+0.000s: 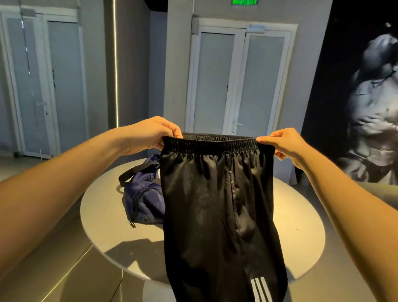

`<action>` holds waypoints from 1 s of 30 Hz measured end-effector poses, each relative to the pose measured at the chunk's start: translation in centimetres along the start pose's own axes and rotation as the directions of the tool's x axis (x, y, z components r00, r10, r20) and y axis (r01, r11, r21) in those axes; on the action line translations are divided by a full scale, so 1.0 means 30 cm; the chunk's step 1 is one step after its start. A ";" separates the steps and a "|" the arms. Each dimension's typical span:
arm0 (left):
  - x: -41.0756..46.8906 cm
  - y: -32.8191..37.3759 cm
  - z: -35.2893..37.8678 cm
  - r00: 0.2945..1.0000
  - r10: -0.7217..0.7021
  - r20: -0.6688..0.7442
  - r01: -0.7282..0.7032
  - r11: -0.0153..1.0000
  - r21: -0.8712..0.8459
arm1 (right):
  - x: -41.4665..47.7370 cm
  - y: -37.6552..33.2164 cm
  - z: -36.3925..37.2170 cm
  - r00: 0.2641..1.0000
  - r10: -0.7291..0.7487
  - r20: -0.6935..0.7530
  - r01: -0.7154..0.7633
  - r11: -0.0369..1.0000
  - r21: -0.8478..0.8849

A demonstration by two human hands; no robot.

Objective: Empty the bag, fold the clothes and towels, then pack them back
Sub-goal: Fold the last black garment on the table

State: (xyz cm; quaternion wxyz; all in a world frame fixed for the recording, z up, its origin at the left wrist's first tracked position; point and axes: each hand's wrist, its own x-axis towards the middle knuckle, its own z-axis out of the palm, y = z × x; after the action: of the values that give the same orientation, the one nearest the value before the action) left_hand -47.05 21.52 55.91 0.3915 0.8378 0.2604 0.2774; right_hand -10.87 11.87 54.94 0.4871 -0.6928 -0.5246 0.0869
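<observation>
Both hands, left hand (148, 134) and right hand (284, 144), pinch black satin shorts (217, 204) by the elastic waistband, above round white table (301, 232); navy fabric bag (142, 200) behind.

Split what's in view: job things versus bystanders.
Job: black sports bottoms, pinched at the waistband by left hand and right hand; navy duffel bag; round table under it.
Bystanders: double doors, green exit sign, wall mural.

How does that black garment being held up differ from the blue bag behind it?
The black garment hangs in the air, pinched at its elastic waistband by the left hand and right hand; the blue bag lies slumped on the round table. The garment is black with white stripes low down; the bag is navy with a black strap. Both are soft fabric.
</observation>
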 end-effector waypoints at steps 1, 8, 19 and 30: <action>0.005 -0.010 -0.001 0.999 0.000 -0.047 0.000 1.000 -0.002 | 0.001 -0.003 -0.003 1.000 -0.001 0.009 0.001 1.000 0.031; -0.022 -0.025 -0.058 0.994 0.090 0.065 -0.085 0.994 -0.071 | 0.004 0.007 -0.041 0.993 -0.010 0.117 -0.013 0.980 0.198; -0.019 -0.099 -0.132 0.975 0.027 -0.219 0.007 0.988 0.154 | -0.110 -0.064 -0.104 0.792 -0.187 0.582 -0.022 0.943 0.332; -0.095 0.027 -0.194 0.970 0.097 -0.223 -0.088 0.995 0.051 | -0.200 -0.224 -0.176 0.917 -0.235 0.323 0.206 0.971 0.120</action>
State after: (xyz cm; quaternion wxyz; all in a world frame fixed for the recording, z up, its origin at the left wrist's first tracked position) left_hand -52.78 22.19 58.98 0.3290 0.8200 0.2692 0.3832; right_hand -14.46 3.74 60.44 0.4258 -0.5834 -0.6705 0.1698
